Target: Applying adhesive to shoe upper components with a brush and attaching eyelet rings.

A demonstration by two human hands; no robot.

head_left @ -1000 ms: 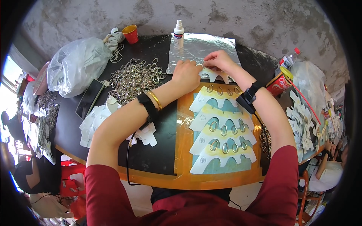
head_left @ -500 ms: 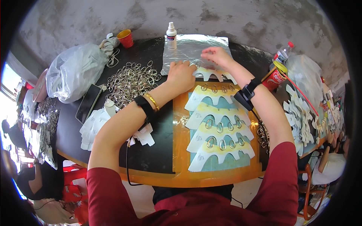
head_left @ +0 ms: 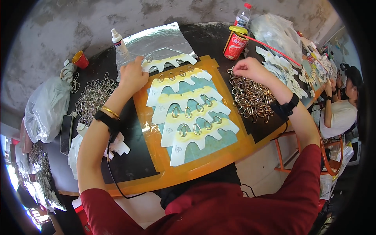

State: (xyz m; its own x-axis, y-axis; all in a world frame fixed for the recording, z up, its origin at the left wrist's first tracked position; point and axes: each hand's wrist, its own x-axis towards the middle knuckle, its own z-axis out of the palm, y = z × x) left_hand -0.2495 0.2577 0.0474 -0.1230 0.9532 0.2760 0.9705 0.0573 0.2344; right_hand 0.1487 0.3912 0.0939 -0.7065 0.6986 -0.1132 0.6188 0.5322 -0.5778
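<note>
My left hand (head_left: pixel 134 74) rests at the left end of a white scalloped strip (head_left: pixel 168 63) with a yellow band, on the foil sheet's near edge. Its fingers are bent and touch that end; what lies under them is hidden. One metal ring (head_left: pixel 149 59) stands beside its fingertips. Over the far left edge of a pile of metal oval rings (head_left: pixel 252 96), my right hand (head_left: pixel 254 71) has its fingers pinched together; anything between them is too small to make out. Several similar strips (head_left: pixel 188 102), most bearing rings in a row, overlap on a blue-green board (head_left: pixel 231 141).
Foil (head_left: pixel 156 39) lies at the back with a white spray bottle (head_left: pixel 119 42). Another ring pile (head_left: pixel 94 98), a plastic bag (head_left: pixel 49 107) and a red cup (head_left: pixel 80 59) are left. A red can (head_left: pixel 235 46), clear bottle (head_left: pixel 243 16) and white cutouts (head_left: pixel 276 64) stand or lie right.
My right hand has moved from above the foil to the ring pile on the right. My left hand stays by the far strip. The whole view has turned toward the right.
</note>
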